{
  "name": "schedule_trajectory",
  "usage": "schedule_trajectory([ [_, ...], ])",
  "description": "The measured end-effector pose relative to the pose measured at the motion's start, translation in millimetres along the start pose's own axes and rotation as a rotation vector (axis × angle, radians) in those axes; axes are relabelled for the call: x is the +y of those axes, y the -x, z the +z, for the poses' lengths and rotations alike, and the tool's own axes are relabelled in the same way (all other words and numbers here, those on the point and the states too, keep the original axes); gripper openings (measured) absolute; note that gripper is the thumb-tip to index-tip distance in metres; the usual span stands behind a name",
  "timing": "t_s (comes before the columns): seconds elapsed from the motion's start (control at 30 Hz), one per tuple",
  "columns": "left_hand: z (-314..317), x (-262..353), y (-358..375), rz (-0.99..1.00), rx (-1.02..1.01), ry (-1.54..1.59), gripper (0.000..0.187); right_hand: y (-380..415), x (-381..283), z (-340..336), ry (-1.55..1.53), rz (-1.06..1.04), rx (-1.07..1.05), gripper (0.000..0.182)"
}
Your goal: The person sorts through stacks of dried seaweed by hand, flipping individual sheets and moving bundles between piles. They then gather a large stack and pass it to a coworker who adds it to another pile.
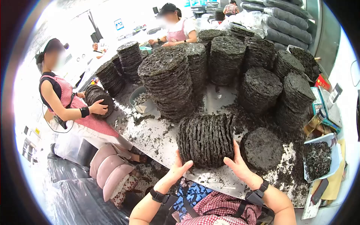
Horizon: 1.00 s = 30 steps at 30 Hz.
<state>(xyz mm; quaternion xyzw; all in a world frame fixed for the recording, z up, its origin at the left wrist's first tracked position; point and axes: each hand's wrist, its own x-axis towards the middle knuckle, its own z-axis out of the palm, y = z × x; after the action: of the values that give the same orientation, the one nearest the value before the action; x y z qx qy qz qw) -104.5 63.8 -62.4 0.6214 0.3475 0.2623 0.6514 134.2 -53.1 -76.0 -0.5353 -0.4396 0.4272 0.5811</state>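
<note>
Flake-strewn tabletop [219, 99], rough dark disc stack [205, 140], hands [179, 165] clasping ends

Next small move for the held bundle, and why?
Probably tip the dark bundle flat onto the low pile: the left hand and right hand hold its ends, its layers stand on edge, and the pile beside the right hand lies flat with its top uncovered.

The sideways stack [205, 141] is left of a low stack [261, 149].

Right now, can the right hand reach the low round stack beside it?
Probably yes: the low stack lies beside the right hand, nothing between, though that hand helps hold the dark bundle.
</note>
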Motion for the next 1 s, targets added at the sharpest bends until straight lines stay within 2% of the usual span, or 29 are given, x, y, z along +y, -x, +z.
schedule_trajectory([
  [0.07, -20.3, -31.4, -3.6, -0.041, -0.069, 0.121, 0.078, -1.0, -16.2, 4.7, 0.018, -0.046, -0.007, 0.106],
  [0.1, -28.4, -40.8, -3.7, -0.066, -0.099, 0.183, 0.07, -2.1, -25.2, 3.5, 0.143, -0.137, -0.04, 0.105],
  [0.13, -26.7, -29.5, -2.0, -0.141, 0.026, 0.136, 0.056, -4.7, -33.9, 0.5, 0.265, -0.226, -0.076, 0.104],
  [0.17, -28.7, -16.9, 20.0, -0.099, 0.006, 0.204, 0.071, -6.8, -43.7, -0.4, 0.386, -0.317, -0.114, 0.103],
  [0.27, -59.0, -30.7, 52.3, -0.297, -0.07, 0.531, 0.095, -13.7, -72.6, 22.8, 0.593, -0.454, -0.312, 0.098],
  [0.4, -55.2, -49.3, 97.5, -0.293, -0.038, 0.875, 0.093, -29.2, -70.8, 77.2, 0.8, -0.629, -0.583, 0.086],
  [0.43, -47.8, -49.2, 105.3, -0.241, -0.006, 0.916, 0.085, -36.1, -65.6, 88.7, 0.812, -0.699, -0.646, 0.086],
  [0.53, -44.4, -69.1, 121.5, -0.264, 0.177, 1.024, 0.069, -53.1, -63.9, 121.9, 0.801, -0.788, -0.793, 0.082],
  [0.63, -49.0, -77.0, 122.8, -0.147, 0.3, 1.026, 0.069, -83.8, -64.2, 145.1, 0.828, -0.883, -0.922, 0.085],
  [0.67, -55.3, -85.7, 119.6, -0.072, 0.347, 1.228, 0.07, -95.7, -61.2, 152.2, 0.833, -0.952, -0.907, 0.087],
  [0.7, -58.4, -80.8, 113.5, -0.001, 0.396, 1.233, 0.071, -107.4, -62.2, 159.9, 0.889, -1.017, -0.872, 0.087],
  [0.77, -70.3, -59.6, 93.8, -0.002, 0.537, 1.256, 0.066, -131.5, -60.6, 175.1, 0.918, -1.147, -0.739, 0.085],
  [0.8, -82.1, -66.9, 81.7, 0.02, 0.582, 1.088, 0.063, -143.5, -62.1, 181.4, 0.972, -1.196, -0.674, 0.082],
  [0.83, -90.3, -62.7, 67.5, 0.041, 0.622, 0.92, 0.062, -156.4, -62.4, 185.4, 1.034, -1.217, -0.654, 0.07],
  [0.87, -90.7, -56.4, 55.6, 0.07, 0.721, 0.827, 0.063, -169.7, -53.0, 190.3, 1.072, -1.221, -0.601, 0.071],
  [0.9, -101.8, -58.7, 41.1, 0.079, 0.714, 0.791, 0.07, -180.1, -43.5, 194.3, 1.108, -1.219, -0.55, 0.072],
  [1.0, -122.3, -46.6, 8.0, -0.092, 0.692, 0.559, 0.082, -193.5, -47.8, 194.2, 1.179, -1.121, -0.489, 0.075],
])
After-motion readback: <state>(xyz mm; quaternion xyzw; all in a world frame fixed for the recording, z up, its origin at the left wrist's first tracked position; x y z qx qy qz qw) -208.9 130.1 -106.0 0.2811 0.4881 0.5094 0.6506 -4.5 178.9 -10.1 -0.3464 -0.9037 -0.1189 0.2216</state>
